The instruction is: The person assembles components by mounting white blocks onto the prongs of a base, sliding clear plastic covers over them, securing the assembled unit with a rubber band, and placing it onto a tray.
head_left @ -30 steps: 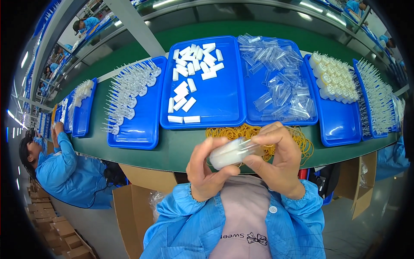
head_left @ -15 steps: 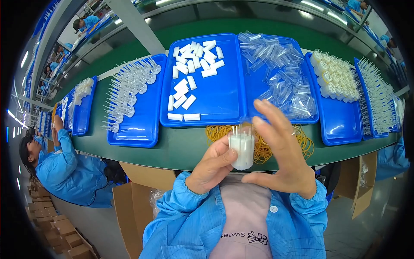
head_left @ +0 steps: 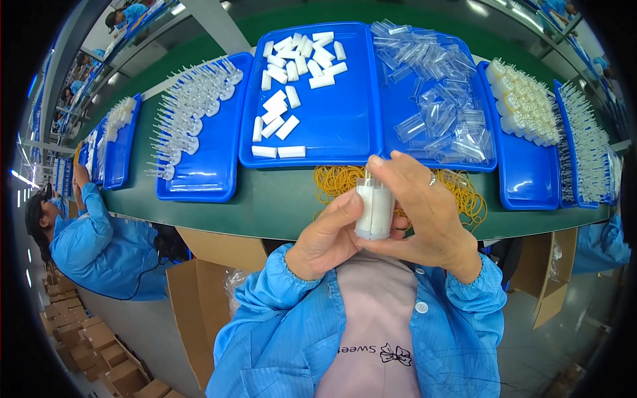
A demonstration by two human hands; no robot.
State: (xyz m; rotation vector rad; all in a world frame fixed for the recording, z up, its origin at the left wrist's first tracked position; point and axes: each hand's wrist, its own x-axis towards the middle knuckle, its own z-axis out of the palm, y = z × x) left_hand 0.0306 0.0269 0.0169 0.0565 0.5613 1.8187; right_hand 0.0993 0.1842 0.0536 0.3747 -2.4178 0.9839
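Observation:
Both hands hold a small upright bundle of white tubes (head_left: 373, 209) in front of my chest, just below the table edge. My left hand (head_left: 328, 237) grips its left side with thumb and fingers. My right hand (head_left: 424, 212) wraps its right side, the forefinger curled over the top. Behind the bundle a heap of yellow rubber bands (head_left: 345, 180) lies on the green table (head_left: 265, 205).
Blue trays line the table: white blocks (head_left: 292, 99) in the middle, clear tubes (head_left: 431, 99) to their right, banded white bundles (head_left: 524, 106) further right, clear syringe-like parts (head_left: 189, 113) on the left. A co-worker in blue (head_left: 99, 245) sits at left. Cardboard boxes (head_left: 199, 292) stand below.
The bundle went from lying sideways between both hands to standing upright. My right hand, spread apart half a second ago, now closes around it with the forefinger over the top.

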